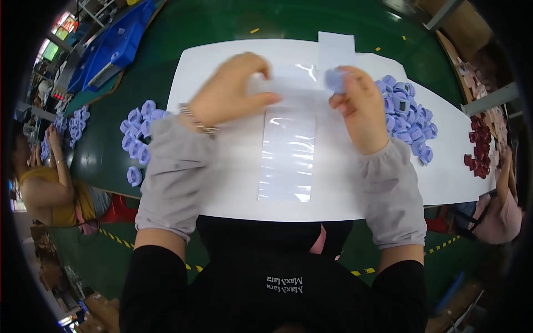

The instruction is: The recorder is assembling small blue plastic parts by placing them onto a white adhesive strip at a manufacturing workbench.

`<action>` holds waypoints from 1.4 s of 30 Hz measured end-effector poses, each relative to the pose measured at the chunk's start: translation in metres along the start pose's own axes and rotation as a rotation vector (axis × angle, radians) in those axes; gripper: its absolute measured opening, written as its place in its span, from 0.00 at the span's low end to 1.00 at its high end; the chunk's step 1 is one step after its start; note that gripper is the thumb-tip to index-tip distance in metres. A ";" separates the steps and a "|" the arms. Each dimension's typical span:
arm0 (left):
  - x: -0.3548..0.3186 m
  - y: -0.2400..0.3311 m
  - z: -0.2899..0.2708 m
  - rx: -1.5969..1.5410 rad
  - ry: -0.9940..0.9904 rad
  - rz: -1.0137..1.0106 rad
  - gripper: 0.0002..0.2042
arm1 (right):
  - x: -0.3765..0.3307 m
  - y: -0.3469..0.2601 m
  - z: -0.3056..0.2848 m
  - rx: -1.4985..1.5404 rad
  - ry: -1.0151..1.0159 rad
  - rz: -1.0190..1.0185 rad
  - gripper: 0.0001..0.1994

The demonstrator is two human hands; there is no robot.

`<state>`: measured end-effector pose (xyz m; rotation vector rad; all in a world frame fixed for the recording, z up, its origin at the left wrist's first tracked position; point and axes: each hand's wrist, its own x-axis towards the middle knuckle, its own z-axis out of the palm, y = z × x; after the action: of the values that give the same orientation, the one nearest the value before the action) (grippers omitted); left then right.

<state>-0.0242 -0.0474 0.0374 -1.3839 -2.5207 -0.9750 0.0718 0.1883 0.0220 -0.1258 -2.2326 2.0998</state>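
Note:
My right hand pinches a blurred lavender watch above the white sheet, just left of a heap of similar lavender watches. These are small, rounded, band-like pieces, and one shows a dark square screen. Over the left part of the sheet, my left hand has thumb and fingers spread apart, smeared a little by motion, with nothing seen between them. A glossy strip of clear film lies between my forearms. Another shiny clear piece is beyond it, near both hands; its outline is blurred.
White sheeting covers the green table. A small white card sits at its far edge. More lavender watches lie left, dark red ones far right. A blue bin stands back left. People sit at both sides.

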 end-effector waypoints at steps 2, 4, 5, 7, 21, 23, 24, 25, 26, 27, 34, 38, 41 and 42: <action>-0.014 -0.013 -0.033 0.283 -0.091 -0.060 0.14 | 0.007 0.009 -0.009 0.885 -0.086 -0.335 0.26; -0.026 -0.016 -0.045 0.432 -0.161 -0.126 0.14 | 0.006 0.013 -0.007 0.917 -0.141 -0.364 0.34; -0.029 -0.021 -0.041 0.439 -0.156 -0.173 0.13 | 0.005 0.013 0.000 0.716 -0.191 -0.299 0.36; -0.030 -0.030 -0.034 0.446 -0.151 -0.216 0.13 | 0.001 0.010 0.009 0.472 -0.336 -0.205 0.35; -0.005 0.026 0.063 -1.143 -0.059 -0.391 0.16 | 0.006 0.019 0.012 -0.264 -0.179 -0.417 0.26; -0.007 0.024 0.064 -1.109 -0.080 -0.360 0.16 | 0.004 0.014 0.013 -0.236 -0.220 -0.394 0.25; -0.007 0.026 0.064 -1.133 -0.097 -0.336 0.16 | 0.004 0.014 0.013 -0.233 -0.223 -0.390 0.25; -0.007 0.027 0.064 -1.157 -0.114 -0.311 0.16 | 0.004 0.015 0.012 -0.214 -0.235 -0.388 0.24; -0.006 0.028 0.065 -1.156 -0.111 -0.316 0.16 | 0.004 0.016 0.012 -0.195 -0.248 -0.388 0.23; -0.005 0.028 0.065 -1.164 -0.106 -0.307 0.16 | 0.004 0.016 0.011 -0.193 -0.252 -0.386 0.23; -0.010 0.021 0.056 -0.876 -0.119 -0.253 0.14 | 0.002 0.011 0.011 -0.133 -0.285 -0.371 0.23; -0.011 0.018 0.060 -0.897 -0.097 -0.197 0.14 | 0.002 0.012 0.010 -0.165 -0.271 -0.389 0.23; -0.010 0.018 0.058 -0.878 -0.132 -0.247 0.13 | 0.001 0.012 0.010 -0.211 -0.262 -0.379 0.24; -0.010 0.019 0.059 -0.910 -0.118 -0.249 0.13 | 0.001 0.012 0.010 -0.209 -0.262 -0.379 0.24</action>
<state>0.0087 -0.0132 -0.0039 -1.2916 -2.4397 -2.3455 0.0696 0.1792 0.0092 0.5481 -2.3760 1.7658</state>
